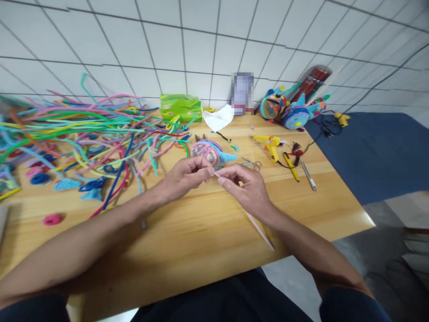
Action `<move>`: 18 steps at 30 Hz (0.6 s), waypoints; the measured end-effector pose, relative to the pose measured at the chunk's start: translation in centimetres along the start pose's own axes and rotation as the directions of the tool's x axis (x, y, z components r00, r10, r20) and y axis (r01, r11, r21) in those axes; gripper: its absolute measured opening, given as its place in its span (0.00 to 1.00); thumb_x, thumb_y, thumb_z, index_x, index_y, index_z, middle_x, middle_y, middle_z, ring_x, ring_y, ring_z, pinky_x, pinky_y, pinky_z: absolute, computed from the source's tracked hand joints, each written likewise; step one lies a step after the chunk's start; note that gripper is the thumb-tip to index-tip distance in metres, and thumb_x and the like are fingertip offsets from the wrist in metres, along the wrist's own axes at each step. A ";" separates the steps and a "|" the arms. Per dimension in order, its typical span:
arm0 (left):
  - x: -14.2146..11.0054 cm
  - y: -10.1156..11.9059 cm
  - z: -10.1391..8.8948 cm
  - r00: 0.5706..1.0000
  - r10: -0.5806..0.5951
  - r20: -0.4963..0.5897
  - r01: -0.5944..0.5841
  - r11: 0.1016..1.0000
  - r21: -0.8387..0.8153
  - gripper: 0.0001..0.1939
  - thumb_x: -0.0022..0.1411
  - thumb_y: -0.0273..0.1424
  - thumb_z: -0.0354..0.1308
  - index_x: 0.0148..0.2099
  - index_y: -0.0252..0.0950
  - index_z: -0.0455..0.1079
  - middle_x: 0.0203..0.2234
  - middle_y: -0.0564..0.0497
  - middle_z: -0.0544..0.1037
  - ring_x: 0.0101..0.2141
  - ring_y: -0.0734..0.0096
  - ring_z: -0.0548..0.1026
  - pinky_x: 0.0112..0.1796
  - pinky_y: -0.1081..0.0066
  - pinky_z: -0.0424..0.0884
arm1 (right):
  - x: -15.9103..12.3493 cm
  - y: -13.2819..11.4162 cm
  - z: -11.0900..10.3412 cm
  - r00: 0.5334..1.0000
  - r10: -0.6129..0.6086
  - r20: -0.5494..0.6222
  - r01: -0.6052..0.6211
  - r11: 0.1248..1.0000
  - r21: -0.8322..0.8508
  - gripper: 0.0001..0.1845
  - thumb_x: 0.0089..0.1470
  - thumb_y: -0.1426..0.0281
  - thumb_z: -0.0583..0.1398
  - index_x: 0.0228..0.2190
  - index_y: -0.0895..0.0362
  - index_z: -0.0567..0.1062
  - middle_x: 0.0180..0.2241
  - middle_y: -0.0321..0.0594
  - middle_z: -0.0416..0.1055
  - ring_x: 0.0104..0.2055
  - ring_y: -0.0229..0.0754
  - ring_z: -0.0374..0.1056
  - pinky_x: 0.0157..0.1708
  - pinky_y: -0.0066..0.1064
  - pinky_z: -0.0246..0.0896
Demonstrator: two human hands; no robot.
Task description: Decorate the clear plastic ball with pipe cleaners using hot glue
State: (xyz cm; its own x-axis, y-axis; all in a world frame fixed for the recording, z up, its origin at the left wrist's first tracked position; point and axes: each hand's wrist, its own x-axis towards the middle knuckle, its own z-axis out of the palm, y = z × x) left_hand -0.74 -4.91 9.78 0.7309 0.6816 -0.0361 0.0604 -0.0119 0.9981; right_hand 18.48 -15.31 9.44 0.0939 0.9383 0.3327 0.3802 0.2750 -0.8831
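Note:
Between the fingertips of both hands runs a pale pink pipe cleaner [260, 230], its long tail slanting down past my right palm toward the table's front edge. My left hand [187, 175] pinches its tip with thumb and forefinger. Close beside it, my right hand [246, 185] is closed on the same pipe cleaner. Just behind my hands lies a pink, grey and blue pipe-cleaner craft piece [206, 151] with a light blue cone sticking out to the right; my fingers partly hide its lower side.
A heap of coloured pipe cleaners [100, 120] covers the left side. Scissors [254, 164], a yellow glue gun [272, 146], a yellow utility knife [291, 167] and a pen [308, 175] lie right. Behind are a green tissue pack [181, 107], finished crafts [296, 115] and a red flask [311, 82].

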 end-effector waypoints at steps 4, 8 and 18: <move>-0.2 -0.1 0.6 0.993 0.067 -0.096 -0.067 0.998 0.003 0.15 0.61 0.42 0.64 0.32 0.37 0.69 0.21 0.59 0.66 0.22 0.81 0.58 0.24 0.76 0.56 | 0.0 0.5 0.4 1.000 0.019 -0.025 -0.019 1.000 0.006 0.07 0.61 0.68 0.67 0.39 0.51 0.87 0.28 0.31 0.78 0.26 0.34 0.67 0.27 0.29 0.61; -0.1 -0.5 0.9 0.987 0.081 -0.138 -0.084 0.996 -0.010 0.16 0.62 0.42 0.64 0.30 0.38 0.65 0.20 0.60 0.64 0.22 0.80 0.58 0.25 0.75 0.55 | 0.2 0.7 0.7 0.998 0.045 -0.042 -0.045 0.999 0.018 0.07 0.59 0.68 0.67 0.38 0.51 0.87 0.27 0.31 0.78 0.25 0.34 0.67 0.27 0.28 0.62; 0.3 -1.8 0.7 0.972 0.186 -0.145 -0.189 0.982 -0.003 0.17 0.70 0.42 0.64 0.33 0.37 0.69 0.23 0.58 0.69 0.25 0.77 0.64 0.29 0.72 0.62 | 0.2 1.3 0.6 0.996 0.082 -0.046 -0.081 0.996 0.022 0.08 0.60 0.67 0.67 0.38 0.50 0.88 0.29 0.33 0.81 0.27 0.36 0.69 0.28 0.30 0.63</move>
State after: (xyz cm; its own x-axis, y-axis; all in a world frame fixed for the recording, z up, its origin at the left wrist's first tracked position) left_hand -0.16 -5.23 7.93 0.6232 0.7659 0.1581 -0.0806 -0.1382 0.9871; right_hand 18.42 -14.59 8.19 0.1674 0.9470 0.2743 0.3512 0.2027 -0.9141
